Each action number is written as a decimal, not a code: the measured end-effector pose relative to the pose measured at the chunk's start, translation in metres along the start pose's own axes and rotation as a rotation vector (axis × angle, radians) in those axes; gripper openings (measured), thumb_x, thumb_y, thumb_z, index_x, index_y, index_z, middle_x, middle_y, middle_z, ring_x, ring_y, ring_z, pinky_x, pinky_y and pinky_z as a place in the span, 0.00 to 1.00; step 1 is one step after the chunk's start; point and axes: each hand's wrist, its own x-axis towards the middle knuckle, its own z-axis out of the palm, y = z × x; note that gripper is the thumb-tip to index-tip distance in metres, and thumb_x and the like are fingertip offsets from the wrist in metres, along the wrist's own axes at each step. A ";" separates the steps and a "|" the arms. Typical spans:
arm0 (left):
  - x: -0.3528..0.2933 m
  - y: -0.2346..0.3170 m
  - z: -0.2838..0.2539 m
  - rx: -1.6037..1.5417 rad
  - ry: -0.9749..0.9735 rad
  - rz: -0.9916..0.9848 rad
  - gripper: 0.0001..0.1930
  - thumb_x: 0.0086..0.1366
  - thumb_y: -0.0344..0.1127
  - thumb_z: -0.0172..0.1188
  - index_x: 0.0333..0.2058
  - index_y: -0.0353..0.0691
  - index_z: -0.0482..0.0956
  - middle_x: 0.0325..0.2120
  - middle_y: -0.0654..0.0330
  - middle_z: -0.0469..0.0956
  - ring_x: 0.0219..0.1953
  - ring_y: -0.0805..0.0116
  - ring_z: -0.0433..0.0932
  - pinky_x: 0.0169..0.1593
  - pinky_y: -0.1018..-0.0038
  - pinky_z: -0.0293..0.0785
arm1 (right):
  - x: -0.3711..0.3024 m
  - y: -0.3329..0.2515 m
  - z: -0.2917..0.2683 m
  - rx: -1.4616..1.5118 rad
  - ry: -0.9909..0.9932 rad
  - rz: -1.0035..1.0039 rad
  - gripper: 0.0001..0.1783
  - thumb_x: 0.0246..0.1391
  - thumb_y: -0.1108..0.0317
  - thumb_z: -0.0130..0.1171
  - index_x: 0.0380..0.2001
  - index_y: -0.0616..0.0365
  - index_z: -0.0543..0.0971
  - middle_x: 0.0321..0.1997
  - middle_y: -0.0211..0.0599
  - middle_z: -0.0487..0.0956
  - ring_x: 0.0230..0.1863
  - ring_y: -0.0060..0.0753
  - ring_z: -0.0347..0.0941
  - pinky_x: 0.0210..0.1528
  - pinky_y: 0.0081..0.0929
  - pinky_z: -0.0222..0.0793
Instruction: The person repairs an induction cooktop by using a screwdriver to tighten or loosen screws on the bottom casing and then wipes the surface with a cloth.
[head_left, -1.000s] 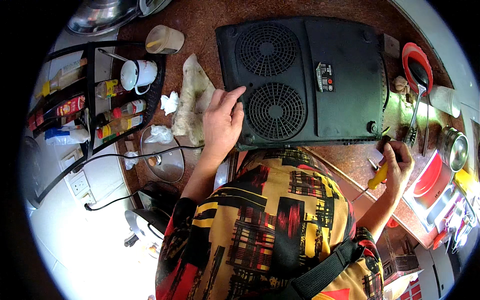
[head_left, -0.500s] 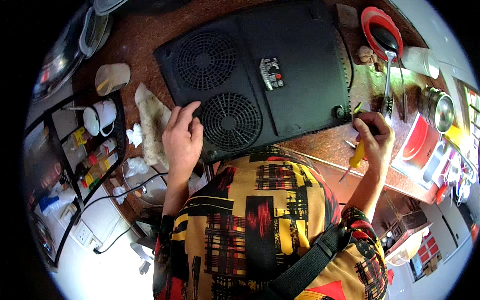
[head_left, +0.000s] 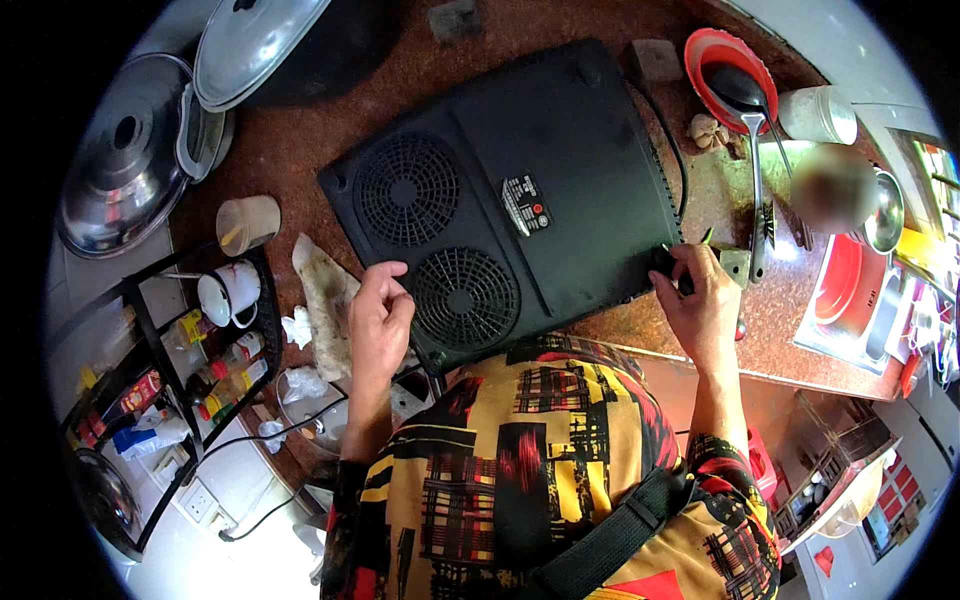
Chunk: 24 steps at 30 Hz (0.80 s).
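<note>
Appliance [head_left: 575,160] (one, black, two fan grilles [head_left: 407,190]) lay centrally on worktop [head_left: 620,325]. Left hand [head_left: 380,325], thumb and forefinger apart, overlapped 8-o'clock edge; right hand [head_left: 705,300], grip indeterminable, had moved onto 4-o'clock corner.

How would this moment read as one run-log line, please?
left hand: left edge of black vented appliance | right hand: its near right corner | red bowl: beyond right hand

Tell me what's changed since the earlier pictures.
The right hand moved left to the appliance's near right corner; the yellow screwdriver it held no longer shows, so whether it was released is unclear. The left hand stayed at the left edge.
</note>
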 end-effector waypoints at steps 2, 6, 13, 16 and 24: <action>-0.001 0.003 -0.003 -0.093 -0.036 -0.003 0.15 0.56 0.19 0.51 0.44 0.29 0.71 0.19 0.65 0.69 0.22 0.79 0.66 0.27 0.80 0.61 | 0.001 0.002 0.001 -0.032 0.011 -0.013 0.16 0.41 0.70 0.69 0.34 0.60 0.75 0.30 0.42 0.76 0.28 0.45 0.77 0.29 0.34 0.73; -0.004 -0.005 -0.001 -0.234 -0.076 -0.048 0.19 0.56 0.18 0.46 0.48 0.29 0.68 0.19 0.68 0.67 0.19 0.84 0.60 0.21 0.83 0.53 | 0.006 0.000 0.003 -0.116 0.008 -0.055 0.13 0.43 0.69 0.65 0.32 0.60 0.74 0.29 0.43 0.74 0.27 0.49 0.76 0.27 0.39 0.72; -0.003 0.009 -0.001 -0.699 -0.430 -0.338 0.11 0.58 0.19 0.44 0.37 0.29 0.75 0.18 0.69 0.67 0.14 0.85 0.57 0.17 0.86 0.52 | 0.009 0.000 0.003 -0.082 0.053 -0.050 0.11 0.39 0.70 0.65 0.25 0.60 0.72 0.26 0.45 0.74 0.24 0.51 0.75 0.25 0.41 0.71; -0.008 0.021 0.006 -0.638 -0.270 -0.232 0.11 0.60 0.19 0.45 0.37 0.31 0.76 0.18 0.69 0.67 0.16 0.85 0.58 0.19 0.85 0.52 | 0.009 0.000 0.005 -0.062 0.064 -0.038 0.11 0.39 0.70 0.65 0.25 0.60 0.73 0.26 0.45 0.74 0.24 0.51 0.75 0.25 0.42 0.71; -0.009 0.039 0.019 -0.065 -0.105 0.099 0.10 0.62 0.24 0.56 0.42 0.34 0.76 0.24 0.63 0.74 0.25 0.78 0.70 0.28 0.79 0.65 | 0.010 -0.005 0.003 -0.012 0.028 -0.006 0.12 0.39 0.71 0.65 0.28 0.61 0.76 0.29 0.45 0.77 0.27 0.51 0.76 0.29 0.39 0.73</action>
